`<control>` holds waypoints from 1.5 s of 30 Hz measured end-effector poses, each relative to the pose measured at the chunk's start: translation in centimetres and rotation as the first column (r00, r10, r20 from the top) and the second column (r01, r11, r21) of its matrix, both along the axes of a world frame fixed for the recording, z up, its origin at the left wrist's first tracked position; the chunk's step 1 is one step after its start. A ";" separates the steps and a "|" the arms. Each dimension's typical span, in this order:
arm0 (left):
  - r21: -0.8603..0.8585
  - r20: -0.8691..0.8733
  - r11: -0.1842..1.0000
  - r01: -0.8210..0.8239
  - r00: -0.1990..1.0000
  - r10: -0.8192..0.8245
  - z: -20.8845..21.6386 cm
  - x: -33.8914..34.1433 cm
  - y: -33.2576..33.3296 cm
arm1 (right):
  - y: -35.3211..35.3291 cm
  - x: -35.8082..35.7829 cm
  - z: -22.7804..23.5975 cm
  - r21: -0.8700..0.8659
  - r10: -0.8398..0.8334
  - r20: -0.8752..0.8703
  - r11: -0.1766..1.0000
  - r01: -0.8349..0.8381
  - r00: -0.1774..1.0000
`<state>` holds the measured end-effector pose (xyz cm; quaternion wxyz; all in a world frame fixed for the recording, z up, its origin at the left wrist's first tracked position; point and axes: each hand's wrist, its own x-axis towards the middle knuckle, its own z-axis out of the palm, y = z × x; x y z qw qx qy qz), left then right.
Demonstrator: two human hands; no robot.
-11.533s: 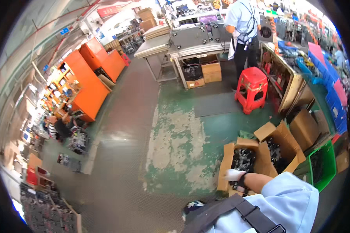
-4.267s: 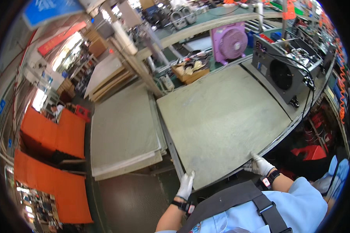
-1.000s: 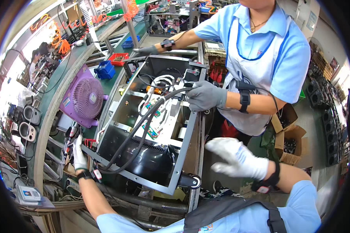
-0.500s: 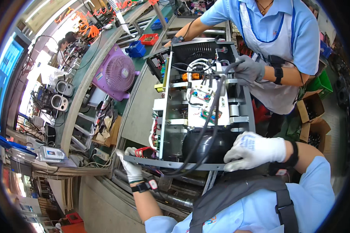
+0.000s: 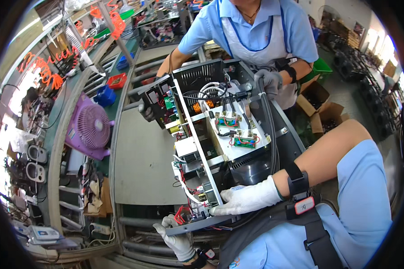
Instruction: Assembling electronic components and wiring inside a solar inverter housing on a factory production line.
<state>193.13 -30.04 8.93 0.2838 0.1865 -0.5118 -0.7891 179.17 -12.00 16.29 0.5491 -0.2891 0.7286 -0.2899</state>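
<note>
A person's gloved left hand (image 5: 178,239) is gripping the near lower edge of an open metal machine chassis (image 5: 224,148) held tilted over the grey bench (image 5: 141,157), while the right hand (image 5: 247,199) is pressing flat, fingers together, on its near side; a co-worker's gloved hands (image 5: 268,80) are holding the far end

Two open brown cardboard boxes (image 5: 321,107) stood on the floor at the right, just beside the co-worker in the white apron, flaps turned out and dark contents showing. More brown cartons (image 5: 345,38) were stacked farther back at the upper right. A small red-and-white label patch (image 5: 304,205) sat on the black strap at the person's right wrist. At the lower left lay a pale grey device with a small blue screen (image 5: 44,233), among loose cables.
</note>
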 end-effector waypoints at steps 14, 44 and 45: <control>-0.452 0.713 0.210 0.867 0.493 -0.499 4.4 -6.3 6.1 | 18.5 1.9 -7.4 -0.133 -0.419 -0.412 0.906 0.402 0.809; 0.051 0.999 -0.772 0.633 -0.035 0.037 -30.8 -13.1 25.2 | 35.4 61.3 -26.8 0.418 -0.686 -0.618 -0.701 0.579 -0.384; -0.154 0.955 -0.672 0.725 -0.066 -0.290 -31.9 -12.7 25.0 | 32.7 61.4 -25.1 0.450 -0.653 -0.563 -0.756 0.475 -0.506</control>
